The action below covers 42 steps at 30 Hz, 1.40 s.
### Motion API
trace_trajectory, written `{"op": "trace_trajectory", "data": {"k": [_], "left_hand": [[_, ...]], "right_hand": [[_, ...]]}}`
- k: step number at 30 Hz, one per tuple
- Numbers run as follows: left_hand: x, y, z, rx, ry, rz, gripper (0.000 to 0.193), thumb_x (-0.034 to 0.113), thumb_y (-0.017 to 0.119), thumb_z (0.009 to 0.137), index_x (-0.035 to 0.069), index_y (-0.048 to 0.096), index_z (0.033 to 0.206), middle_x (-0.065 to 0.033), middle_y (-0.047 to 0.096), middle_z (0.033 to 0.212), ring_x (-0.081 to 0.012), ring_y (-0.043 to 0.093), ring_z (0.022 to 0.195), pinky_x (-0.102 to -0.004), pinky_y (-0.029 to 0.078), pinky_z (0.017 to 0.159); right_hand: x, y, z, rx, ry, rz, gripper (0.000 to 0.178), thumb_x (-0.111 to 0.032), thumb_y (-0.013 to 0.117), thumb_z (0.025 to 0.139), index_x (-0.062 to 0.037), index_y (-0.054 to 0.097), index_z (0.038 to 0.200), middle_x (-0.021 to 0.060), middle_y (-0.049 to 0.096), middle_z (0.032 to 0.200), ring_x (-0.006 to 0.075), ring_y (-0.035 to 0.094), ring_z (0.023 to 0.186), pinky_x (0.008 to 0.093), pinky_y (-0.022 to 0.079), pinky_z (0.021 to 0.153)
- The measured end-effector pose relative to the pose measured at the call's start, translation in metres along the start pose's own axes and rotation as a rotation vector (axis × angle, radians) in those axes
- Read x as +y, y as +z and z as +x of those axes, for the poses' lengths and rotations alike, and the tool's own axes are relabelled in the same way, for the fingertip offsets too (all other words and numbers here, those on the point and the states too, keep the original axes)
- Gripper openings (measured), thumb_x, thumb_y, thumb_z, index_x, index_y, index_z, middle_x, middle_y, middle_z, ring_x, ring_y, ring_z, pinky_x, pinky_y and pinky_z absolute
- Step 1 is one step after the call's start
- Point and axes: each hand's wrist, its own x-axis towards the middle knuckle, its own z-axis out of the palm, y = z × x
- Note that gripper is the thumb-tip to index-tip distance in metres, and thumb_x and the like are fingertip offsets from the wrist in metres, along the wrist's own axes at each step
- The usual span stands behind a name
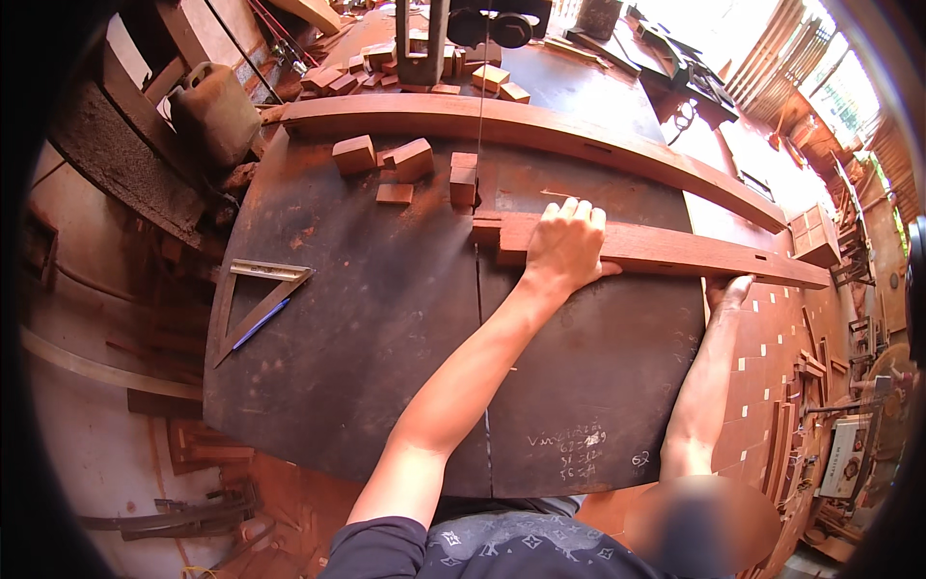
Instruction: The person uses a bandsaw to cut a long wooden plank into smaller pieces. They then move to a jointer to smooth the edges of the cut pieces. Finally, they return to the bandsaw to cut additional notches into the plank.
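A reddish wooden beam (675,251) lies across the right half of a dark saw table (338,386). Its stepped left end meets the thin upright blade (481,116) of a band saw. My left hand (567,241) is wrapped over the beam close to that end, fingers on the far side and thumb on the near side. Farther right, past the table's edge, my right hand (728,291) grips the beam from beneath, thumb along its near edge; the other fingers are hidden. A small wooden block (463,180) sits right beside the blade, and a few offcuts (410,159) lie left of it.
Behind the held piece, a second long beam (540,124) spans the table. A triangular square (280,282) and a blue pen (260,323) lie at the left. Offcuts (352,77) are heaped at the back, near a jug (214,106). A wooden block (815,234) stands beyond the beam's right end.
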Motion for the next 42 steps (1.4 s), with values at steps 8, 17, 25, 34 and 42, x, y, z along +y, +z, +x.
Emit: {"op": "trace_trajectory", "data": {"k": [8,17,25,34,42], "left_hand": [[-0.009,-0.001,0.022,-0.025,-0.038,-0.027,0.07,0.062,0.09,0.07,0.005,0.072,0.107,-0.0104,0.072,0.104,-0.0257,0.068,0.107,-0.0395,0.053,0.094],[-0.017,-0.012,0.027,-0.273,-0.16,-0.018,0.074,0.064,0.087,0.074,0.01,0.067,0.12,-0.0122,0.074,0.113,-0.0265,0.07,0.109,-0.0407,0.052,0.098],[-0.015,-0.005,0.034,-0.277,-0.119,-0.032,0.072,0.064,0.086,0.076,0.01,0.066,0.119,-0.0111,0.074,0.108,-0.0268,0.072,0.105,-0.0408,0.051,0.096],[-0.019,-0.002,0.038,-0.256,-0.105,-0.049,0.07,0.062,0.087,0.075,0.008,0.068,0.115,-0.0118,0.075,0.106,-0.0271,0.073,0.104,-0.0405,0.051,0.095],[-0.021,-0.003,0.04,-0.256,-0.098,-0.035,0.07,0.062,0.088,0.075,0.008,0.068,0.113,-0.0124,0.076,0.104,-0.0274,0.074,0.103,-0.0406,0.052,0.094]], "right_hand": [[-0.004,0.003,0.022,0.027,0.028,0.02,0.086,-0.078,0.025,0.104,-0.0112,0.045,0.154,0.0191,0.057,0.149,0.0372,0.063,0.127,0.06,0.058,0.101],[0.014,0.065,-0.012,0.013,-0.078,-0.038,0.068,-0.052,0.059,0.098,-0.006,0.049,0.147,0.0145,0.059,0.141,0.0347,0.058,0.128,0.0586,0.05,0.105],[0.002,0.049,-0.016,0.096,-0.094,-0.074,0.056,-0.036,0.068,0.095,-0.0063,0.053,0.141,0.0135,0.061,0.136,0.0323,0.059,0.127,0.0555,0.054,0.1],[0.0,0.052,-0.012,0.04,-0.079,-0.06,0.053,-0.032,0.067,0.098,-0.0067,0.053,0.141,0.0125,0.063,0.136,0.031,0.062,0.126,0.0517,0.055,0.099],[0.001,0.051,-0.011,0.027,-0.083,-0.069,0.052,-0.033,0.067,0.098,-0.0084,0.053,0.142,0.012,0.063,0.136,0.0305,0.061,0.126,0.0531,0.054,0.099]]}}
